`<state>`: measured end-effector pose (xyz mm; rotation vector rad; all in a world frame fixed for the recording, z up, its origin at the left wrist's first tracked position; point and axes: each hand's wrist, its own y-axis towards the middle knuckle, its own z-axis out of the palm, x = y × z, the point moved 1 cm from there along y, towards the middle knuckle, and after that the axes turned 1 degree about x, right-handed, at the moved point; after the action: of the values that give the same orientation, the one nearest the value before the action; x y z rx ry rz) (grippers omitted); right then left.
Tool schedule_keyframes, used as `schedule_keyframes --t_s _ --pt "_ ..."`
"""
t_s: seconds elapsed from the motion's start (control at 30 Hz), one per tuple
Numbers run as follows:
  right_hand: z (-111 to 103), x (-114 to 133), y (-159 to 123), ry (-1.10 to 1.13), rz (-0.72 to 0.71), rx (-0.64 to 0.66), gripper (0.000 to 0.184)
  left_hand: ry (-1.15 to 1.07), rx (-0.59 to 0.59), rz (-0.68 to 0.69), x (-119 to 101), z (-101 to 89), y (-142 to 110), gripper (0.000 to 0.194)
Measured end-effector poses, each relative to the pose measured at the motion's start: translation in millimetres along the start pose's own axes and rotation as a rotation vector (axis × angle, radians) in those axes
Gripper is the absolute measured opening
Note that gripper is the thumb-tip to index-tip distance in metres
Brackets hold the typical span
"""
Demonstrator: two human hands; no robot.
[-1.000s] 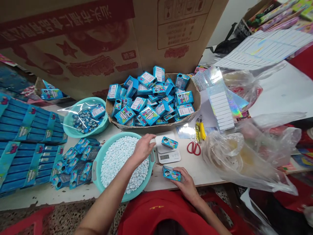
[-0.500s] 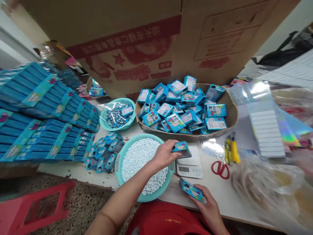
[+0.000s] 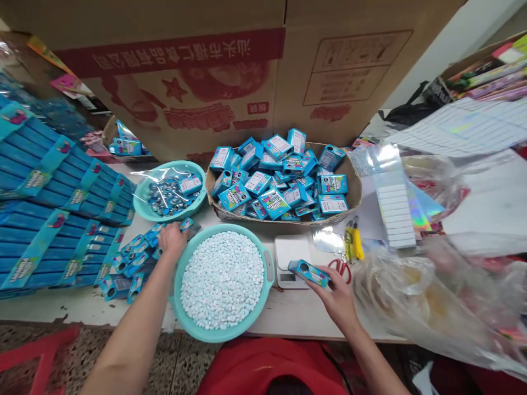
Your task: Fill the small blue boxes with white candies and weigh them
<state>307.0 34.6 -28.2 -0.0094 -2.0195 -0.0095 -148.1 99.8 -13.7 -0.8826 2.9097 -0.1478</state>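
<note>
My left hand is at the pile of blue candy boxes on the left, its fingers closed on a small blue box that sticks out to the right. Part of that box is hidden behind the hand. In my right hand is another blue candy box, with a round dark opening in its end, held just over the front edge of the white kitchen scale. Between my arms stands a turquoise basin full of small pale candies.
Behind lies a cardboard tray heaped with blue boxes, against a large carton. A second turquoise bowl holds shiny wrapped pieces. Stacked blue packs rise at left. Red scissors, a yellow cutter and plastic bags lie right.
My left hand has moved from above the scale leftward to the box pile, carrying its box. My right hand has raised its box toward the scale. The view has shifted.
</note>
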Motion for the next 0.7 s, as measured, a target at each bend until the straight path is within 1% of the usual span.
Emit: schedule_keyframes --t_s 0.1,0.17,0.2,0.23,0.3,0.33,0.37,0.4,0.47,0.53,0.6,0.7 --pt "12.0 -4.3 31.4 -0.026 -0.040 0.019 0.041 -0.030 -0.113 -0.010 0.7 2.1 -9.4 0.047" --pt "20.4 -10.7 45.8 -0.023 -0.037 0.027 0.044 -0.113 -0.165 0.057 -7.3 4.7 -27.9 0.047" --pt "23.6 -13.8 50.6 -0.019 -0.025 0.031 0.046 -0.173 -0.148 0.118 -14.3 8.5 -40.6 0.044" --pt "25.9 -16.3 53.9 -0.013 -0.010 0.037 0.049 -0.235 -0.094 0.200 -23.0 13.9 -55.0 0.042" --pt "26.6 -19.3 55.8 -0.002 0.004 0.054 0.055 -0.318 0.087 0.380 -43.5 27.5 -85.9 0.038" --pt "24.9 -20.1 54.7 -0.003 0.003 0.057 0.059 -0.312 0.168 0.451 -53.9 33.8 -100.5 0.039" --pt "22.0 -20.7 52.3 -0.002 0.002 0.053 0.063 -0.282 0.213 0.472 -63.3 38.8 -113.1 0.040" --pt "18.0 -21.3 48.9 0.003 0.006 0.043 0.065 -0.238 0.239 0.464 -71.4 42.2 -123.3 0.041" --pt "8.1 -23.9 40.0 0.017 0.054 -0.018 0.064 -0.147 0.249 0.397 -82.9 44.3 -136.1 0.042" --pt "-1.8 -28.2 30.3 0.027 0.137 -0.099 0.059 -0.105 0.275 0.368 -88.7 43.2 -140.8 0.041" --pt "-9.0 -33.0 22.2 0.020 0.204 -0.157 0.057 -0.106 0.302 0.384 -89.9 41.9 -141.0 0.039" --pt "-13.0 -37.5 15.7 0.021 0.256 -0.174 0.055 -0.126 0.307 0.396 -87.1 41.8 -138.7 0.034"
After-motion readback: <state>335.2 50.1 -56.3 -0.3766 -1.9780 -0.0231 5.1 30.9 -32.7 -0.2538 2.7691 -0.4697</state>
